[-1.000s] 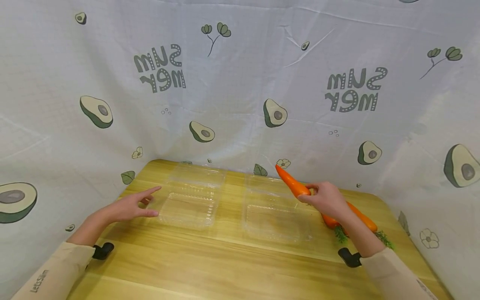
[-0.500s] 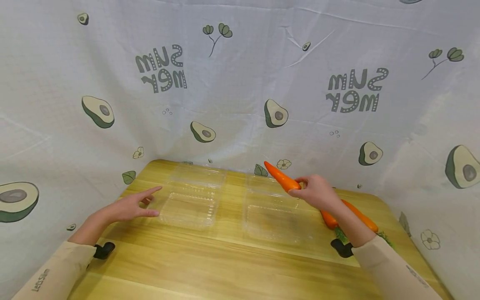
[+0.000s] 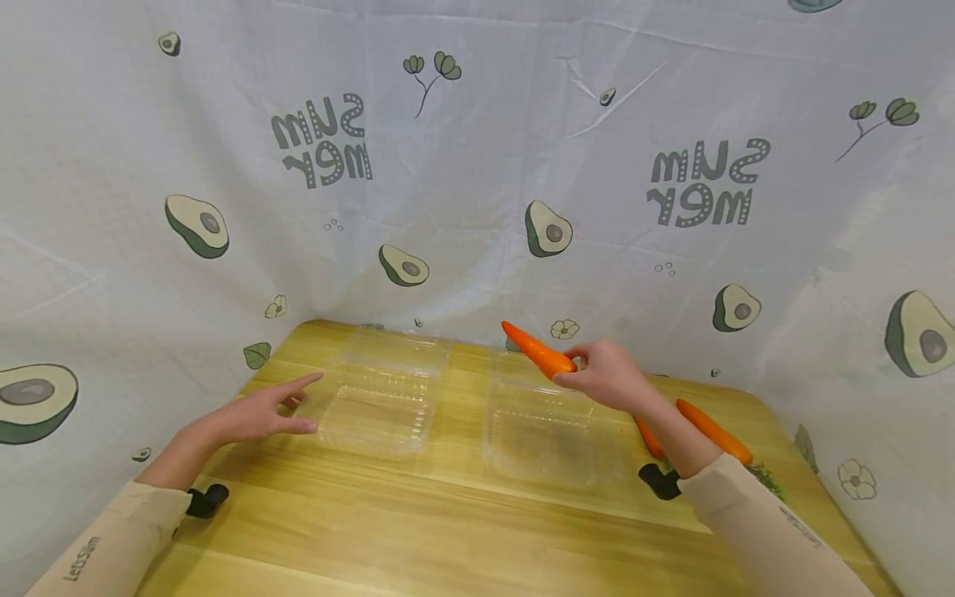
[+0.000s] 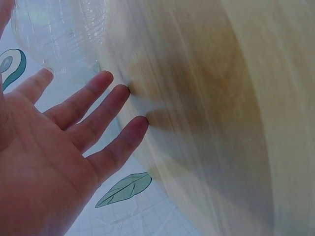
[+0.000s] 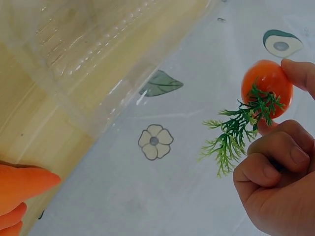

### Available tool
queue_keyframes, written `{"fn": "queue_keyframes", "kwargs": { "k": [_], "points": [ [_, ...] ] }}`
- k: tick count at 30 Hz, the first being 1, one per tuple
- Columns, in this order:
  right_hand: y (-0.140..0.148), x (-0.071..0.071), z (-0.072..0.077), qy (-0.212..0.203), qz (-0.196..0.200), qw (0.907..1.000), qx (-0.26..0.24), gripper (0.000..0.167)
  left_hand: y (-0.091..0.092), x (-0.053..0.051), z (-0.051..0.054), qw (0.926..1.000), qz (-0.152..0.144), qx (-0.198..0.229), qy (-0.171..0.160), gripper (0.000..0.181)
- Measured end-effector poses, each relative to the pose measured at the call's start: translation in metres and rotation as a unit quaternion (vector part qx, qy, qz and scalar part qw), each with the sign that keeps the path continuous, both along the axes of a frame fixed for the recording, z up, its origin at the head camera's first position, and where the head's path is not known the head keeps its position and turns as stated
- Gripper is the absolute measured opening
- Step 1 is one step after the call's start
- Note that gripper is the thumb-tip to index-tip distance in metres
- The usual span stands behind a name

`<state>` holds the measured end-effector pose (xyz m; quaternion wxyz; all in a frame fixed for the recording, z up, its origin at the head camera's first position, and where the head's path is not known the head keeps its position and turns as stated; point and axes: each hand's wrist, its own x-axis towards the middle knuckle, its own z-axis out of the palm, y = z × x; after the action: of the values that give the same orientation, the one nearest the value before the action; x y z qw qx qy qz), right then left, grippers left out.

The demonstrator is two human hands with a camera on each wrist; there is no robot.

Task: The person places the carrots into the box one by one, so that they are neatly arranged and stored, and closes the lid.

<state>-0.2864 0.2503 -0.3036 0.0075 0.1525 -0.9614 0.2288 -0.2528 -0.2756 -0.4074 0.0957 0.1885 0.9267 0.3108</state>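
An orange carrot (image 3: pixel 539 350) is pinched near its thick end by my right hand (image 3: pixel 606 377). It is held in the air above the back of the right clear plastic box, its tip pointing up and to the left. Green leafy tops (image 5: pixel 241 123) hang from its thick end in the right wrist view. The right clear plastic box (image 3: pixel 540 468) stands with its lid raised towards the curtain. My left hand (image 3: pixel 261 412) holds nothing; its fingers are spread beside the left clear plastic box (image 3: pixel 373 444), and in the left wrist view its palm (image 4: pixel 39 152) faces the camera.
More carrots (image 3: pixel 714 433) lie on the right side of the wooden table (image 3: pixel 418 531), partly behind my right forearm. A white curtain (image 3: pixel 462 166) printed with avocados hangs close behind the table and along its sides.
My right hand has carried the carrot to the left, from near the other carrots to above the back of the right box. The left hand stays where it was.
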Motion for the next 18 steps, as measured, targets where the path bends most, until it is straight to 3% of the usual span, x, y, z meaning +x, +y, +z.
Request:
{"fn": "queue_keyframes", "kwargs": {
  "k": [7,18],
  "points": [
    [-0.016,-0.006,-0.003,-0.002,0.02,0.9997,0.011,0.041,-0.002,0.004,-0.004,1.0,-0.003,-0.001,-0.007,0.091],
    [-0.046,-0.015,0.01,-0.001,0.055,0.9984,0.011,0.035,-0.001,-0.003,-0.002,1.0,-0.002,-0.001,0.006,0.09]
  ]
}}
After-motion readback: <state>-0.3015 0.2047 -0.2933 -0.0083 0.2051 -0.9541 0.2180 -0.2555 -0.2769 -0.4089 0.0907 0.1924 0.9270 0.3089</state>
